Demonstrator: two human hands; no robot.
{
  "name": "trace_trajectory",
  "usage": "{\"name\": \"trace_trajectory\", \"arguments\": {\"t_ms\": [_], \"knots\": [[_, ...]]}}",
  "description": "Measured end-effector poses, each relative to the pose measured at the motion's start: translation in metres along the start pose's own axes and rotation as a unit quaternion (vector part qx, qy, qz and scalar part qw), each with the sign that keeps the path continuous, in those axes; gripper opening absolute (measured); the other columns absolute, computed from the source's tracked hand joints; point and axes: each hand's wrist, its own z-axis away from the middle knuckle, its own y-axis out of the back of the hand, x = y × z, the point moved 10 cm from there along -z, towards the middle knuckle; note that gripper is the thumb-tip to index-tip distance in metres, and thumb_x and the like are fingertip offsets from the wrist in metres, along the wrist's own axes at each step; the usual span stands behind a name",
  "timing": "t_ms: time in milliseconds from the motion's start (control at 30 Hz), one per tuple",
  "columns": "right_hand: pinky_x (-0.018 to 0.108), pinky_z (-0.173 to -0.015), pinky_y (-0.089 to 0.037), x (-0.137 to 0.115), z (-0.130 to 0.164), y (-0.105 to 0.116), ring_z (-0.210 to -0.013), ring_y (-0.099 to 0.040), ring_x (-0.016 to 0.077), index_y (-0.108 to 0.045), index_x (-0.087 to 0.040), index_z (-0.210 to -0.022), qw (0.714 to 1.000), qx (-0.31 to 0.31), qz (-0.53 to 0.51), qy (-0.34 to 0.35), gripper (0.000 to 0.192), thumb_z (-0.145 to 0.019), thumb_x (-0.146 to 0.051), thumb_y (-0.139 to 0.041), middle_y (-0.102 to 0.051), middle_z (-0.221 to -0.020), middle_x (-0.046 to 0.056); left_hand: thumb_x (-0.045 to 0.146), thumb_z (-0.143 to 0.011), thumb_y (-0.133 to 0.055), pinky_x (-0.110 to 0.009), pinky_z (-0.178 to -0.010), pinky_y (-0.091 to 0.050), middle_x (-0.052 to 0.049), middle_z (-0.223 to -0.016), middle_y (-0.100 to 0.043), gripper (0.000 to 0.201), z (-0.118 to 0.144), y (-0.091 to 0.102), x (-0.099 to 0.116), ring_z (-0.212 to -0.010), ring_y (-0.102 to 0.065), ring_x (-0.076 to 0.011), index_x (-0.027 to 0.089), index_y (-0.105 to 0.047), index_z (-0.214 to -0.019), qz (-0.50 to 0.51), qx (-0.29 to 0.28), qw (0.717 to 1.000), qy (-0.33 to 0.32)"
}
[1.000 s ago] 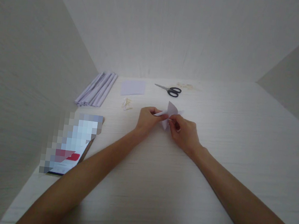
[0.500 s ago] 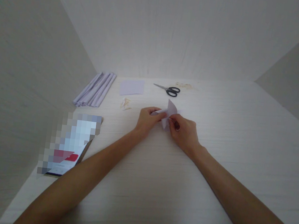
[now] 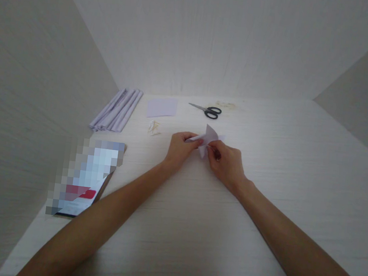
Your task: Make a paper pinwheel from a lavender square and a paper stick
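Above the middle of the table, a pale lilac piece of paper [image 3: 210, 134] is folded so that several pointed flaps stand out, rather like a pinwheel. My left hand [image 3: 180, 148] grips it from the left, thumb on top and fingers beneath. From the right, my right hand [image 3: 227, 162] is closed in a pinch against the paper's centre. Something thin and pale shows at those fingertips, too small to name. Beyond the paper lie scissors [image 3: 207, 110] with black handles, blades pointing left.
Rolled lilac papers [image 3: 117, 109] lie at the back left, beside a flat lilac sheet [image 3: 161, 107]. Small pale sticks or scraps [image 3: 154, 127] lie before the sheet; more bits [image 3: 226, 104] lie behind the scissors. A phone [image 3: 90, 180] rests left of my left forearm. Pale walls enclose the table.
The upright paper flap has tipped slightly lower, and a flap edge now shows more to the right, behind my right fingers. My left hand has shifted very slightly left; both grips look the same.
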Motion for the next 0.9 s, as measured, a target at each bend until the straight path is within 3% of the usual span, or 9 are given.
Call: {"name": "trace_trajectory", "arguments": {"t_ms": [533, 733, 900], "knots": [[0.023, -0.048, -0.033, 0.004, -0.001, 0.000, -0.048, -0.056, 0.0149, -0.058, -0.014, -0.079, 0.999, 0.002, 0.026, -0.032, 0.018, -0.077, -0.021, -0.041, -0.062, -0.056, 0.004, 0.029, -0.059, -0.063, -0.023, -0.057, -0.040, -0.001, -0.060, -0.061, 0.016, 0.004, -0.003, 0.007, -0.058, -0.053, -0.0108, 0.014, -0.065, -0.063, -0.054, 0.002, 0.998, -0.038], [0.023, -0.050, -0.034, 0.002, -0.002, -0.002, -0.052, -0.056, 0.0143, -0.058, -0.015, -0.080, 1.000, -0.012, 0.010, -0.007, 0.018, -0.078, -0.019, -0.040, -0.063, -0.061, 0.005, 0.029, -0.060, -0.062, -0.024, -0.062, -0.042, -0.001, -0.063, -0.064, 0.016, 0.003, -0.003, 0.010, -0.062, -0.056, -0.0131, 0.014, -0.066, -0.064, -0.065, -0.009, 0.997, -0.051], [0.024, -0.053, -0.034, 0.004, -0.003, 0.000, -0.057, -0.056, 0.0154, -0.058, -0.015, -0.079, 1.000, -0.006, 0.001, -0.009, 0.020, -0.079, -0.018, -0.038, -0.064, -0.067, 0.006, 0.018, -0.059, -0.058, -0.026, -0.070, -0.044, -0.001, -0.069, -0.067, 0.015, -0.001, -0.010, 0.005, -0.069, -0.058, -0.0134, 0.016, -0.068, -0.070, 0.024, -0.062, 0.997, -0.047]]}}
